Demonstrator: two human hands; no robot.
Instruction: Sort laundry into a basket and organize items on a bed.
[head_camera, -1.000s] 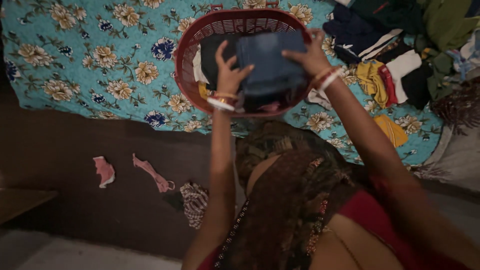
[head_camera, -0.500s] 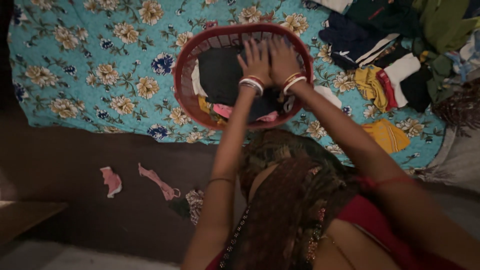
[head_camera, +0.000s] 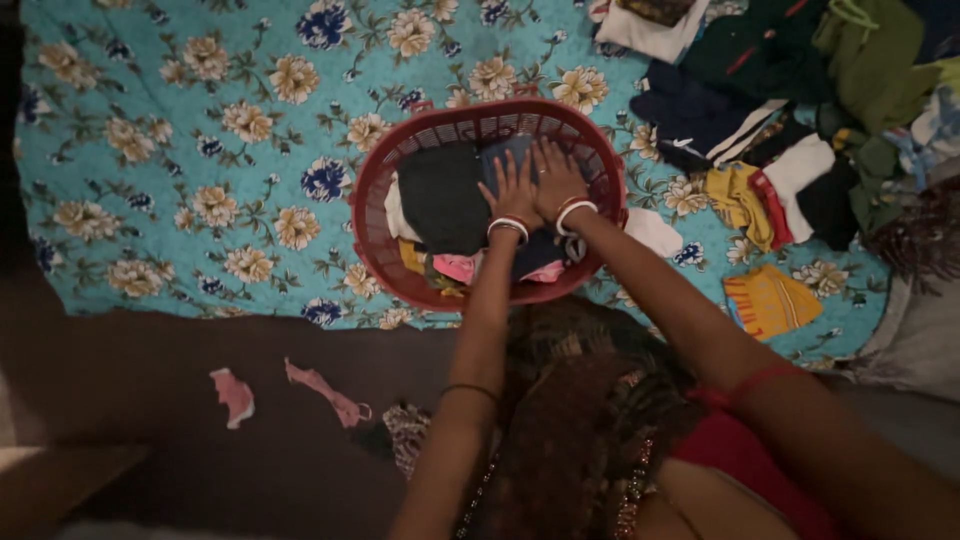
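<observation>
Bed (head_camera: 150, 150): floral sheet.
Basket (head_camera: 372, 215): red, centre.
Left hand (head_camera: 515, 190), right hand (head_camera: 558, 180): flat, fingers spread, gripping nothing, pressing blue folded garment (head_camera: 505, 155) inside.
Remaining: loose clothes pile (head_camera: 790, 120), 2 o'clock.

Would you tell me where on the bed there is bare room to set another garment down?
The floral sheet lies bare left of the red basket. Right of the basket, the clothes pile crowds the sheet. Inside the basket, the left hand and right hand press on folded clothes.
</observation>
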